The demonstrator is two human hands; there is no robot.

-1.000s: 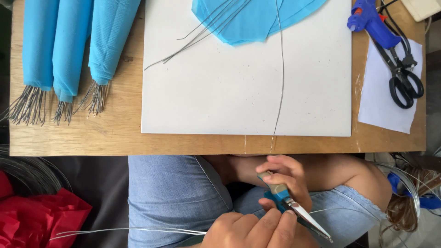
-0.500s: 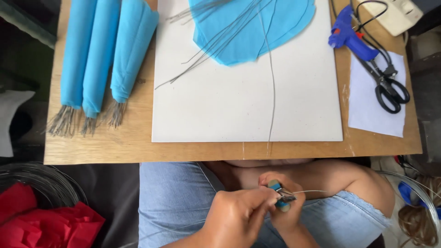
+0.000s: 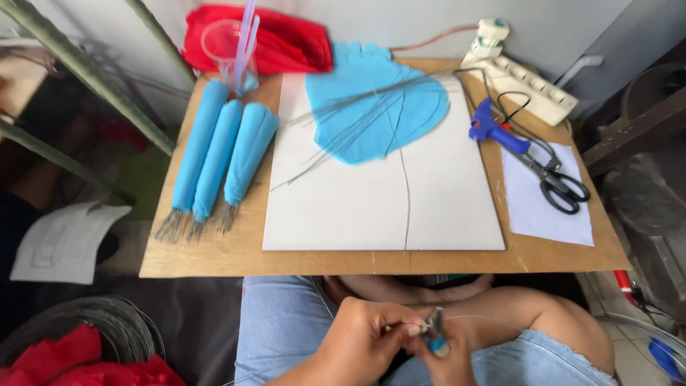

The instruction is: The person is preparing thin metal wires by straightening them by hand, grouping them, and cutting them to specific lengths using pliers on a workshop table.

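Since 0.5 s ago the view has tipped up, so the whole board (image 3: 214, 266) w/ white sheet (image 3: 371, 214), blue petal (image 3: 371, 107) and scissors (image 3: 561, 187) sits mid-frame, hands now at bottom centre. Looks like wire-cutting/bending over the lap: left hand (image 3: 364, 336) pinches the thin wire (image 3: 468, 317) narrow, right hand (image 3: 446, 354) closed round the blue-handled pliers (image 3: 436, 336), jaws at the wire. Next move prob. needs a firm squeeze w/ left holding the wire steady; both wrists bent inward, fingers curled, meeting low.
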